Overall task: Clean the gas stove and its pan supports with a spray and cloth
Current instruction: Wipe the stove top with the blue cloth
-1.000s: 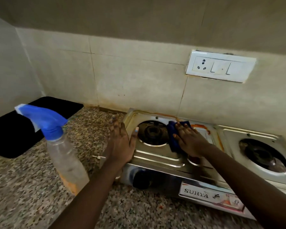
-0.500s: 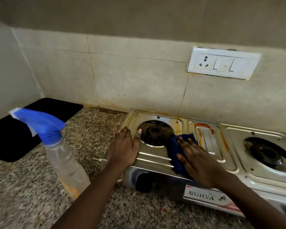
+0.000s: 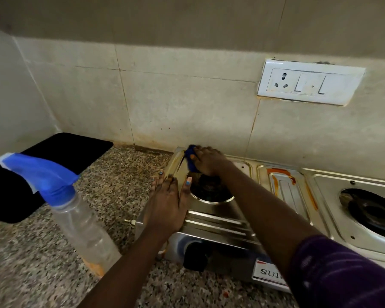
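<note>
Right hand point(image 3: 206, 162) grips the cloth point(image 3: 190, 158) at the stove's point(image 3: 218, 221) back left corner; left hand point(image 3: 168, 204) lies flat on its left edge. Spray point(image 3: 76, 210) stands on the bench. Orange stains remain mid-stove; no supports visible.

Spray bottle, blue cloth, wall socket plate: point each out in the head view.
spray bottle point(image 3: 85, 232), head view, on its clear body.
blue cloth point(image 3: 190, 157), head view, on the bunched part showing beside the right hand's fingers.
wall socket plate point(image 3: 309, 82), head view, on its white face.
</note>
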